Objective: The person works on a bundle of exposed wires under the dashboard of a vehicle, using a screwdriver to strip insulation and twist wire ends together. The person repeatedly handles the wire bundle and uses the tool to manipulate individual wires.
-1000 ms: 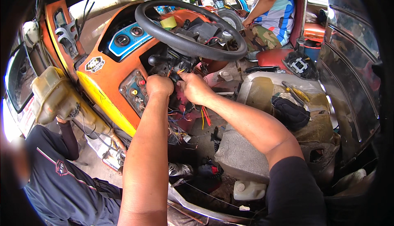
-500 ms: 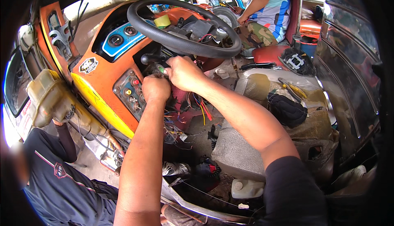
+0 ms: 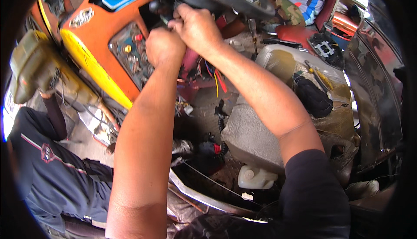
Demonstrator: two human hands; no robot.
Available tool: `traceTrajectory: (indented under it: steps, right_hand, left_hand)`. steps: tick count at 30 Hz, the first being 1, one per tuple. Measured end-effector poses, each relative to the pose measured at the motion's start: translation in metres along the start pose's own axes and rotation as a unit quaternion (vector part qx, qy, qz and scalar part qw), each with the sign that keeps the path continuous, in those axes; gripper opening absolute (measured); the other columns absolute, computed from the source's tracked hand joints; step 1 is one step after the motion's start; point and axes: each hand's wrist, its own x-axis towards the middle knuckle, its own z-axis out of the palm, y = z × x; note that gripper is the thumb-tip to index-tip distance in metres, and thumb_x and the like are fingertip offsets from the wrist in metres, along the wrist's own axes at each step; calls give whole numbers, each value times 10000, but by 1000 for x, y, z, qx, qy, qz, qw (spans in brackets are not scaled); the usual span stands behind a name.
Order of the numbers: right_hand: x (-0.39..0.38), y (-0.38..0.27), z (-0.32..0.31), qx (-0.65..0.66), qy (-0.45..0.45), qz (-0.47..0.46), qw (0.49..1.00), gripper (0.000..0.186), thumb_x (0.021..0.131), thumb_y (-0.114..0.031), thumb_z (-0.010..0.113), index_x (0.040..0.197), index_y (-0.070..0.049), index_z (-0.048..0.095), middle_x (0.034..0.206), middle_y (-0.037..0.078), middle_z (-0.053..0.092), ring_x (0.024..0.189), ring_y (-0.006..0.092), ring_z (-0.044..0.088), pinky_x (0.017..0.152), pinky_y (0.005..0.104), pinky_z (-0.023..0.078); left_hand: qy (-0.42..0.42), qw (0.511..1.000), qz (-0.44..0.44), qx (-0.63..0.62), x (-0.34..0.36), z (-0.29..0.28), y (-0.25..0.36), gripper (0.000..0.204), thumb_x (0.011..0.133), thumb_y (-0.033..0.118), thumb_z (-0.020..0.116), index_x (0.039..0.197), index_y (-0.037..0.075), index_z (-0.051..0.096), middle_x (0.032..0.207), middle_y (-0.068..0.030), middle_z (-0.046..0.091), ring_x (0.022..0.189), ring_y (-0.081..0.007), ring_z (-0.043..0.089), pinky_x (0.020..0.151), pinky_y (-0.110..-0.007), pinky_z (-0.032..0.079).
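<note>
Both hands are close together under the steering wheel, in front of the dark opening beside the steering column. My left hand is curled closed, its knuckles up. My right hand is pinched closed just above it, thumb and forefinger together. What lies between the fingers is mostly hidden; only a small pale-green bit shows. A dark rounded lever knob sits right behind them. Loose coloured wires hang below my right wrist. Left of my left hand is a switch panel with red and yellow buttons.
A grey covered engine box at right bears a black cloth and yellow-handled pliers. A screwdriver stands beyond. A white jug lies low. One person is outside at left; another sits far right.
The view has tipped downward, so the dashboard and wheel sit higher in it. My hands stay together by the column; the round green-centred thing seen between them is now mostly covered.
</note>
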Motion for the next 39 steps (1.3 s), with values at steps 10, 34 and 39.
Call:
traceTrajectory:
  steps: [10,34,39]
  right_hand:
    - [-11,-3,3,-143,-263,-8,954,449,991,-107,592,1421,-157,711,1194,251,752,1097,421,742,1013,483,574]
    - [-92,20,69,-51,-147,271,950,486,915,-395,802,1240,-36,763,1184,283,760,1162,406,738,1025,506,582]
    - [-65,28,76,208,-11,398,893,311,832,-60,658,1109,1,785,1091,290,769,1087,452,743,927,499,567]
  left_hand:
    - [-26,980,134,142,3,-10,-34,347,982,280,651,1163,26,803,1207,-227,786,1148,-386,769,988,-477,620]
    - [-49,876,358,320,31,-11,-26,234,920,149,676,1034,0,815,1017,-247,786,963,-382,789,869,-490,629]
    - [-59,877,352,323,35,-7,-5,306,988,242,614,1163,65,790,1176,-251,767,1110,-436,747,984,-537,594]
